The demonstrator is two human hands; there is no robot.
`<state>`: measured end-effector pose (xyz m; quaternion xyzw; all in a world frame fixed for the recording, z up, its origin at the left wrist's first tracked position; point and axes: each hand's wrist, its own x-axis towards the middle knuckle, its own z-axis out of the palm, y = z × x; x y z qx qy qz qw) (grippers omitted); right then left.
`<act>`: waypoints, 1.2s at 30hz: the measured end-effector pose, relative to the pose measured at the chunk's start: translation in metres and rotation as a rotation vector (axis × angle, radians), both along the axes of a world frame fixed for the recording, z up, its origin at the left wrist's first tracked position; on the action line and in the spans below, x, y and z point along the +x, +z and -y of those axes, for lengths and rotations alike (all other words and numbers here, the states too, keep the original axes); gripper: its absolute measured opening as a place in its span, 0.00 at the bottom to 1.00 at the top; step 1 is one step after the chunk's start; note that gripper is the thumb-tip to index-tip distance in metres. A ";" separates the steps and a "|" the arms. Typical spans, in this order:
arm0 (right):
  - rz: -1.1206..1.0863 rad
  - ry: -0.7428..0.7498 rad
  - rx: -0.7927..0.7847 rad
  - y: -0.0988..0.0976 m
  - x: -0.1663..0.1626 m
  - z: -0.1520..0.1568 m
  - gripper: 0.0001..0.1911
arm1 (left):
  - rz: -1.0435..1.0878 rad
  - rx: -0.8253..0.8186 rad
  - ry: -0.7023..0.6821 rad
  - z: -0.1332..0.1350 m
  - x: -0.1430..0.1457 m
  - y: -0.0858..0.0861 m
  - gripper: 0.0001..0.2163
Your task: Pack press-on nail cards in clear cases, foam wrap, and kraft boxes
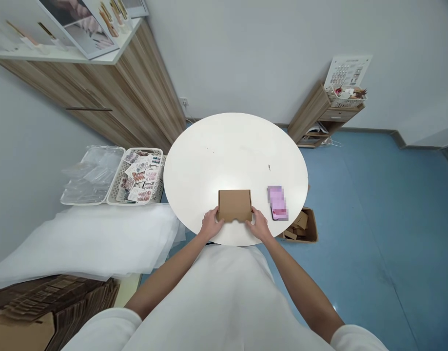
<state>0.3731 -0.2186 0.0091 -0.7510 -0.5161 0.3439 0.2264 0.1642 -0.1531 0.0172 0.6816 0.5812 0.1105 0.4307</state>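
A small closed brown cardboard box lies on the round white table near its front edge. My left hand grips the box's near left corner with curled fingers. At the near right corner my right hand holds the box the same way. A phone, blurred pink, lies on the table just right of the box.
An open carton of cardboard pieces stands on the blue floor at the right. Left are two white baskets with plastic bags and nail cards, white foam sheets, flat cardboard stacks. A wooden cabinet and small shelf line the wall.
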 end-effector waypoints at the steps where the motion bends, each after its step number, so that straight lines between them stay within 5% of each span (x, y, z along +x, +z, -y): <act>1: -0.034 -0.002 0.010 0.002 0.000 0.000 0.31 | 0.020 0.013 -0.005 0.000 0.000 0.003 0.24; 10: -0.133 -0.095 0.036 0.041 0.008 -0.008 0.33 | 0.032 0.072 -0.126 0.000 0.001 0.041 0.26; 16: -0.154 0.012 -0.028 0.054 0.016 -0.010 0.19 | -0.011 0.034 -0.174 -0.009 0.000 0.040 0.12; 19: -0.183 -0.008 -0.017 0.057 0.018 -0.019 0.21 | -0.070 0.081 -0.189 -0.024 0.002 0.040 0.09; 31: -0.138 -0.001 0.020 0.060 0.029 -0.057 0.21 | -0.175 0.214 -0.079 -0.052 0.007 0.044 0.17; 36: -0.130 0.008 -0.028 0.063 0.033 -0.065 0.21 | -0.219 0.207 -0.123 -0.059 0.009 0.050 0.10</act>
